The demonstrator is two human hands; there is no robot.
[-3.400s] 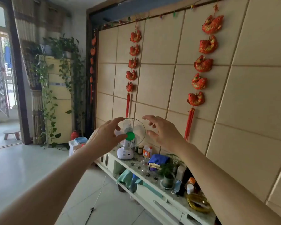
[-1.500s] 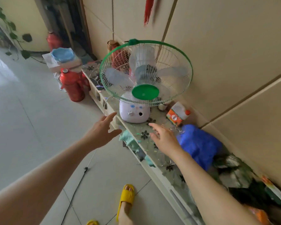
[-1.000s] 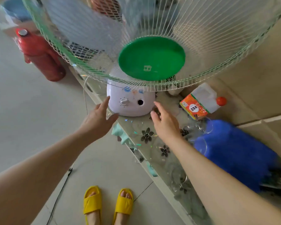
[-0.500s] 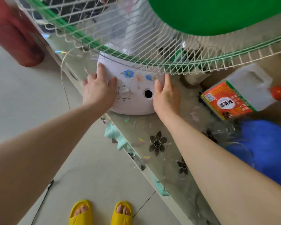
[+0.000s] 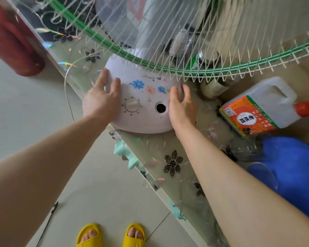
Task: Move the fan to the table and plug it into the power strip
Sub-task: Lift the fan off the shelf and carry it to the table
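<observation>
The fan's white domed base (image 5: 143, 111), with flower stickers and a round dial, stands at the front edge of a glass-topped low cabinet (image 5: 168, 148). Its green-rimmed wire guard (image 5: 185, 50) fills the top of the view. My left hand (image 5: 101, 100) is pressed against the left side of the base, and my right hand (image 5: 182, 106) against the right side, so the base is clasped between them. A thin white cord (image 5: 66, 90) loops from the base over the cabinet edge. No table or power strip is visible.
A vinegar jug (image 5: 257, 107) lies right of the base, with a blue cloth (image 5: 292, 172) nearer me. A red thermos (image 5: 12, 45) stands on the floor at the left. My feet in yellow slippers (image 5: 89, 236) are on the tiles, beside a black cable (image 5: 48, 221).
I walked up to the cabinet and reached out with both hands. They went from hovering before the base to pressing on its two sides; the view has closed in further.
</observation>
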